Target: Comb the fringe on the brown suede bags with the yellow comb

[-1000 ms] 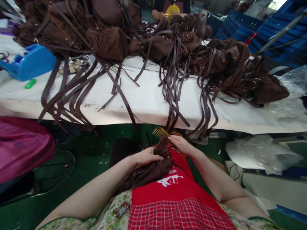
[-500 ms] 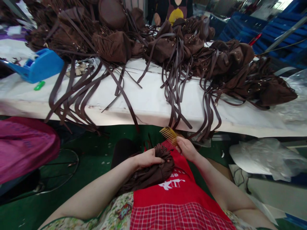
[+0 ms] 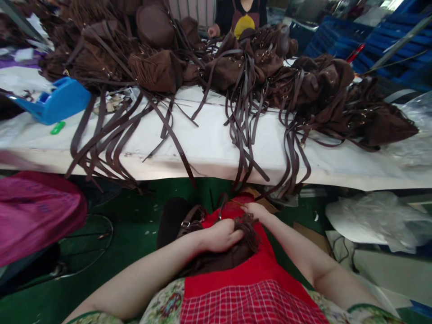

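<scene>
My left hand (image 3: 221, 235) is closed over a brown fringed suede bag (image 3: 232, 258) lying on my lap, on a red apron (image 3: 249, 292). A tuft of brown fringe (image 3: 250, 227) sticks out past its fingers. My right hand (image 3: 257, 210) rests just beyond the fringe, fingers curled down toward it. Whatever those fingers hold is hidden, and no comb shows. A strap buckle of the bag (image 3: 189, 220) lies to the left of my left hand.
A white table (image 3: 209, 148) ahead carries a pile of brown fringed bags (image 3: 158, 67) with long straps (image 3: 243, 130) hanging over its edge. A blue tape dispenser (image 3: 54, 101) stands at its left. Pink bag (image 3: 37, 211) left, plastic sheeting (image 3: 374, 218) right, another person (image 3: 245, 18) across.
My right hand has dropped from holding a yellow comb up above the fringe to lying low beside it; the comb is out of sight. My left hand slid forward along the bag.
</scene>
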`<state>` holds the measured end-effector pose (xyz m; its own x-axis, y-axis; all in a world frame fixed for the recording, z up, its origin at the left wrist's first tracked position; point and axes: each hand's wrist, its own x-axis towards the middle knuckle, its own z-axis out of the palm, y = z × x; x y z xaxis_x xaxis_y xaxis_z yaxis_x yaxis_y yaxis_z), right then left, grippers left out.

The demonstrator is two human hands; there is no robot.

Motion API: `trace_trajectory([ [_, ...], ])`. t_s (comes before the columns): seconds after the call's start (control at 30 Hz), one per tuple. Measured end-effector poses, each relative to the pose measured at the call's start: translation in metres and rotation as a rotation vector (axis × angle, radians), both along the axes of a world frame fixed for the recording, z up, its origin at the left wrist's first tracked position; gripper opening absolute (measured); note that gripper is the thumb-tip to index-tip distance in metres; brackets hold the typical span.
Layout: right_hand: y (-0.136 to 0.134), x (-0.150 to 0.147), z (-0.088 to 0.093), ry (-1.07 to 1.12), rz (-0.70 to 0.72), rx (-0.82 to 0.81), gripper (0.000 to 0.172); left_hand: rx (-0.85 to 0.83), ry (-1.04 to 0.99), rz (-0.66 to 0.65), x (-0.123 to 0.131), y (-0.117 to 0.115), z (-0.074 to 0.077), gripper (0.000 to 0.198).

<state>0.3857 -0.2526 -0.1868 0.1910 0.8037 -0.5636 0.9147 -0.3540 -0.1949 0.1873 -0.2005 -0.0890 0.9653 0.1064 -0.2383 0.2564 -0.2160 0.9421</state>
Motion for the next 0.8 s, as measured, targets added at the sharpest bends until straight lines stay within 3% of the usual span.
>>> trace_trajectory([
  [0.13,-0.007,0.024,0.012,0.098,-0.073,0.097,0.051,-0.192,0.101,0.179,-0.006,0.013,-0.014,0.040],
  [0.27,-0.021,0.019,0.053,0.374,-0.175,0.408,0.057,-0.394,0.102,0.316,-0.006,0.016,-0.029,0.043],
  [0.33,-0.028,0.007,0.073,0.474,-0.081,0.499,0.050,-0.468,0.071,0.322,-0.003,0.016,-0.032,0.043],
  [0.43,-0.033,-0.012,0.089,0.306,0.151,0.453,0.040,-0.511,0.039,0.291,0.001,0.015,-0.030,0.042],
  [0.53,-0.031,-0.022,0.086,0.102,0.232,0.317,0.034,-0.441,0.051,0.241,0.003,0.016,-0.026,0.041],
  [0.63,-0.028,-0.026,0.074,0.092,0.242,0.227,0.029,-0.295,0.044,0.201,0.004,0.018,-0.022,0.043],
  [0.8,-0.020,-0.026,0.049,0.112,0.069,0.167,0.037,-0.100,-0.076,0.159,0.007,0.017,-0.009,0.041],
])
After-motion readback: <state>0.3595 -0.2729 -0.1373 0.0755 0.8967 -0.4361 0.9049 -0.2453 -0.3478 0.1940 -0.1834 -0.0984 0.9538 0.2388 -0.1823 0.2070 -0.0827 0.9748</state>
